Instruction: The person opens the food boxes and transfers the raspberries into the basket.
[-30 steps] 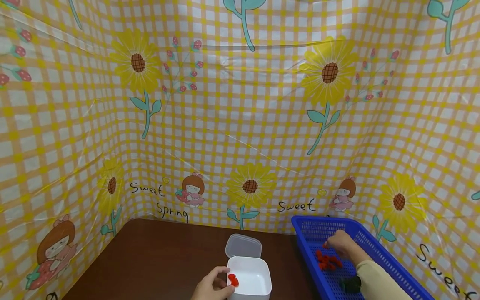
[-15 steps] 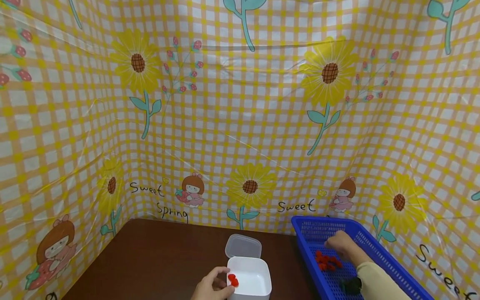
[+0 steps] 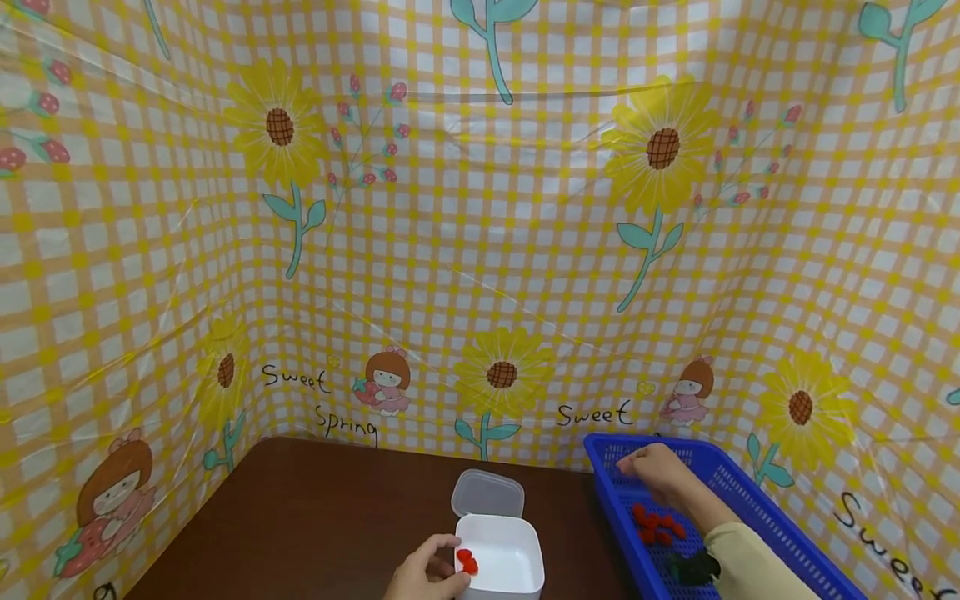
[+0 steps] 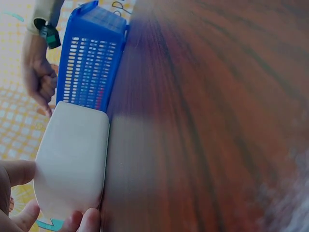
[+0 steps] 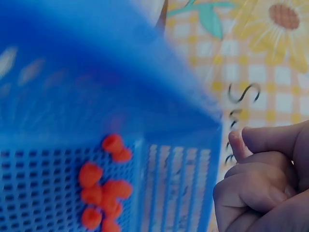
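Observation:
My left hand (image 3: 426, 573) holds a white square box (image 3: 528, 554) by its left side, thumb and fingers at the wall. Small red pieces (image 3: 467, 562) lie inside by that wall. In the left wrist view the box (image 4: 72, 159) shows its smooth outer side between my fingers. My right hand (image 3: 660, 471) is over the far left part of a blue basket (image 3: 611, 508), above several red pieces (image 3: 654, 527). In the right wrist view this hand (image 5: 265, 179) has curled fingers and thumb and index tips close together; I cannot tell whether something small is between them.
A translucent lid (image 3: 487, 493) lies on the dark brown table (image 3: 337, 508) behind the box. The basket stands at the right, close to the checked cloth (image 3: 480, 208) that hangs round the table. A dark green device (image 4: 52, 37) sits at my right wrist.
My right hand has risen from beside the red pieces and shifted left and away over the basket's far end. My left hand keeps its grip on the box.

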The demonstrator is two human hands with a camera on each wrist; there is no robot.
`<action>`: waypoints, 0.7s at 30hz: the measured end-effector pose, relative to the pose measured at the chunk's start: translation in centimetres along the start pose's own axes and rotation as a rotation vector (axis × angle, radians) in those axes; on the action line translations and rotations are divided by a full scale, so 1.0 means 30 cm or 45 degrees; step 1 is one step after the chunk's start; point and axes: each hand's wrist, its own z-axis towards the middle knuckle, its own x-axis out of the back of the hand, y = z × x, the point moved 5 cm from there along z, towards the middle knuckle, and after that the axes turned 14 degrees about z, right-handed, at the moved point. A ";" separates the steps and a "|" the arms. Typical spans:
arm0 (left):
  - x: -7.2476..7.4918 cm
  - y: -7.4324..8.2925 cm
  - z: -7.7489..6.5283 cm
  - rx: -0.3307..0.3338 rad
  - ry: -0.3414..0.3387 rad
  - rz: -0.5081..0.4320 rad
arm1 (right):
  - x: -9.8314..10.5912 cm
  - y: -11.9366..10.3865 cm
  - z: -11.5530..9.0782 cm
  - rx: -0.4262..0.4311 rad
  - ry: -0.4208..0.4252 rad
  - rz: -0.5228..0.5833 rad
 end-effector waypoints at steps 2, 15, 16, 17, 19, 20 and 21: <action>0.000 0.000 0.003 0.011 -0.004 -0.004 | -0.018 -0.026 -0.006 0.020 -0.016 0.021; -0.009 -0.016 0.019 -0.019 -0.041 -0.038 | -0.167 -0.152 -0.043 0.050 -0.140 0.251; -0.010 -0.017 0.019 -0.018 -0.041 -0.041 | -0.178 -0.158 -0.044 0.054 -0.150 0.257; -0.009 -0.018 0.019 -0.022 -0.039 -0.042 | -0.190 -0.161 -0.045 0.056 -0.161 0.263; -0.010 -0.018 0.019 -0.024 -0.041 -0.047 | -0.214 -0.167 -0.047 0.051 -0.180 0.279; -0.010 -0.018 0.018 -0.024 -0.043 -0.051 | -0.226 -0.169 -0.049 0.049 -0.196 0.283; -0.010 -0.018 0.018 -0.023 -0.045 -0.051 | -0.239 -0.170 -0.051 0.046 -0.209 0.289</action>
